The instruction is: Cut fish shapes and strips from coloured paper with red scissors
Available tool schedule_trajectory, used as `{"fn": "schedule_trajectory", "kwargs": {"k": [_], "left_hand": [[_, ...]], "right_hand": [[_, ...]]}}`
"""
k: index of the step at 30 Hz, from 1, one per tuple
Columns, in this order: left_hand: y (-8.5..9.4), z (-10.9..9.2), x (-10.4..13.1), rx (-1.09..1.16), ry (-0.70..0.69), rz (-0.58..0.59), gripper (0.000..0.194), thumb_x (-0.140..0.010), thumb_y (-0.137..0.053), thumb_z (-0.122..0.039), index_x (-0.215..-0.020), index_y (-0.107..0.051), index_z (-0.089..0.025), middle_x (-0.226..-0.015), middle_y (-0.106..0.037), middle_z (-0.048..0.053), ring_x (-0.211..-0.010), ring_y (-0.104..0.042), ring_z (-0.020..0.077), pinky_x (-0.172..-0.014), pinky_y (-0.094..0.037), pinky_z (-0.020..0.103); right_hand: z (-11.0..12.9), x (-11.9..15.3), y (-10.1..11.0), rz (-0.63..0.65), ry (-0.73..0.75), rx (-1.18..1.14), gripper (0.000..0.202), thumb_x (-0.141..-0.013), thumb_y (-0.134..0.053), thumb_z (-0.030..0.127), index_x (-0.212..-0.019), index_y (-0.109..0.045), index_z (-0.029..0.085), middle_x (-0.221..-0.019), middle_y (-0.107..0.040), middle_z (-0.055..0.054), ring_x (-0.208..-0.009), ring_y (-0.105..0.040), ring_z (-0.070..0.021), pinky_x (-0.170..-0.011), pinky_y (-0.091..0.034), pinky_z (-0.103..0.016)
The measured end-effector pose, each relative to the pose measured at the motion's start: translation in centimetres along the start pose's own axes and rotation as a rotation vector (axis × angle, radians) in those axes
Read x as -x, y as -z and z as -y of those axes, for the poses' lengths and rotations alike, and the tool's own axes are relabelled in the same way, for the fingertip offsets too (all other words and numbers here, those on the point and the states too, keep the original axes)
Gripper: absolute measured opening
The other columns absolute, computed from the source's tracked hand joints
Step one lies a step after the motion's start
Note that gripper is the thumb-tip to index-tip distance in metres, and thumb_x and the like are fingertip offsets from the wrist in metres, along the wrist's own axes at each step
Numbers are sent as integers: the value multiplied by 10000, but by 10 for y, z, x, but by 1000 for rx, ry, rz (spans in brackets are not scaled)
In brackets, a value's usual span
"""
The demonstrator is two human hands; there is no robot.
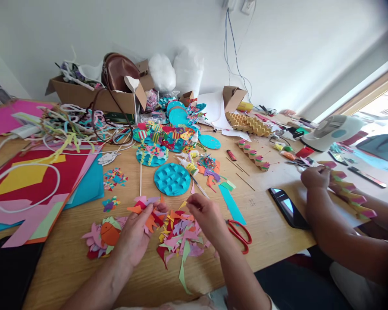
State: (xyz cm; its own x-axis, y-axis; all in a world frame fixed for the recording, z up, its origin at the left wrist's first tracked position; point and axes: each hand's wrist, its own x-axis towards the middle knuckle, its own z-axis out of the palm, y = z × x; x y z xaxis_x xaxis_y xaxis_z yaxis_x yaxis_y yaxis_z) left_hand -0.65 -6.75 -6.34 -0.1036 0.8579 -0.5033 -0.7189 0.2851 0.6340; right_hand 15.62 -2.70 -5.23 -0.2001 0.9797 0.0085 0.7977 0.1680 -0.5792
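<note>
My left hand is closed around several cut paper pieces in orange, red and pink. Close to its right, my right hand pinches a small yellow paper piece at its fingertips. Beneath and between the hands lies a heap of paper scraps in pink, purple, red and green. Left of my left wrist, an orange paper fish rests on a pile of coloured shapes. Red-handled scissors lie beside my right forearm. Beyond my hands is a round blue disc with raised scales.
A person's hand at the right is near a painted egg-carton strip. A phone lies between us. Glue bottles, coloured sheets, tangled yarn and a cardboard box also occupy the table.
</note>
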Motion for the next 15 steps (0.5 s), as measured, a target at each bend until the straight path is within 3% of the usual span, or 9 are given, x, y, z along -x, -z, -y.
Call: {"fn": "schedule_trajectory", "kwargs": {"k": [3,6,11,15], "left_hand": [[-2,-4,2,-38,6,7,103,-717,-618,-161,-789,-669,-107,-754,-731,65,-728,-667,155,-621,-500,211],[-3,-4,4,-52,13,30,105,-698,-643,-188,-772,-669,-118,-749,-731,62,-751,-667,163,-655,-503,218],[0,2,3,-83,51,49,113,-673,-666,-195,-763,-672,-126,-705,-726,56,-714,-674,180,-584,-504,219],[-1,5,4,-100,76,106,93,-667,-668,-186,-730,-673,-117,-706,-723,65,-709,-677,204,-622,-520,260]], "right_hand": [[-23,-18,15,-18,-77,144,123,-770,-481,190,-779,-603,174,-729,-647,-48,-665,-562,-166,-558,-348,-239],[-32,-32,18,16,-96,235,117,-749,-514,199,-763,-623,158,-755,-657,-82,-707,-575,-195,-575,-344,-255],[-27,-47,5,46,-110,335,184,-796,-481,222,-779,-643,136,-790,-660,-129,-743,-600,-228,-608,-370,-286],[-30,-57,-10,52,-171,364,212,-850,-443,201,-818,-638,124,-864,-642,-150,-764,-601,-211,-645,-420,-304]]}}
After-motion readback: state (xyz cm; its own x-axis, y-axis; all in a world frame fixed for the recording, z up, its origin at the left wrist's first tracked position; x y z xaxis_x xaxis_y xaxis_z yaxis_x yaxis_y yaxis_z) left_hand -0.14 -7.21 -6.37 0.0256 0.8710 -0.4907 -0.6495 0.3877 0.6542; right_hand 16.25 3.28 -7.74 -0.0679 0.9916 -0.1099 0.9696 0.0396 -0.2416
